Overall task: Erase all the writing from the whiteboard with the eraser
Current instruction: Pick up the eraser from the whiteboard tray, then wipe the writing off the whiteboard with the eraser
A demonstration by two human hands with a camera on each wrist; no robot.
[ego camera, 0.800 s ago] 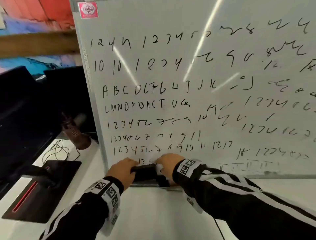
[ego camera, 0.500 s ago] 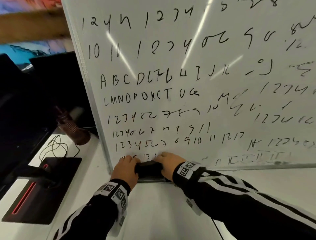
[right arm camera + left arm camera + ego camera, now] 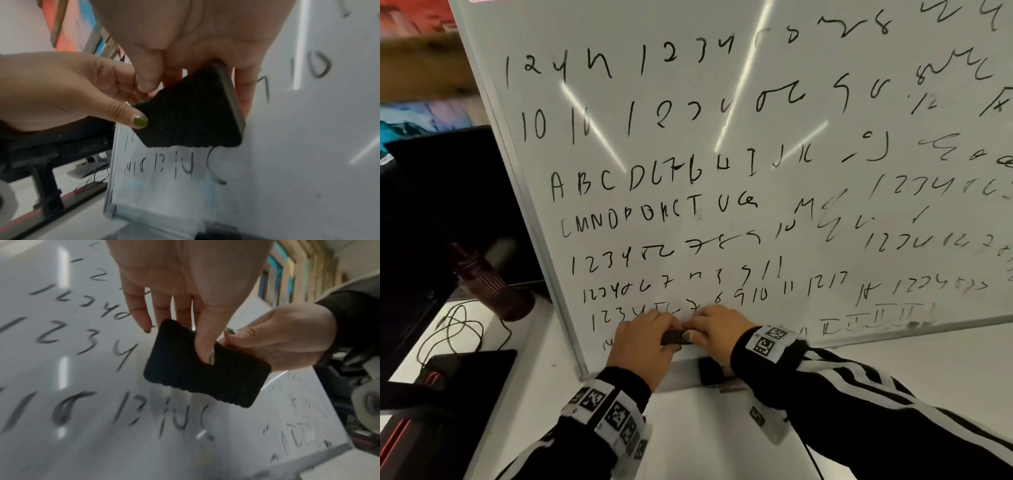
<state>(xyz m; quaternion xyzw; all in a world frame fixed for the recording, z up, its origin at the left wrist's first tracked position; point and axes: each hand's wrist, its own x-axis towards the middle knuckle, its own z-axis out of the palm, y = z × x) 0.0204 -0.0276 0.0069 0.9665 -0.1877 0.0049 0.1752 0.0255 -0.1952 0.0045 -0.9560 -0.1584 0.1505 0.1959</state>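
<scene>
The whiteboard stands upright, covered with black numbers and letters. Both hands hold the black eraser just in front of its lower left corner, over the lowest rows of writing. My left hand pinches the eraser's left end, with the thumb on the felt. My right hand grips the right end, with the fingers behind the hard back. The eraser's black felt face shows in both wrist views. I cannot tell whether it touches the board.
The board's silver tray runs below the hands, with a dark object on it. On the white table to the left stand a dark red bottle, a looped cable and a black device.
Both hands have lifted the eraser from the tray up to the lowest rows of writing. The tray, earlier hidden by the hands, shows below them.
</scene>
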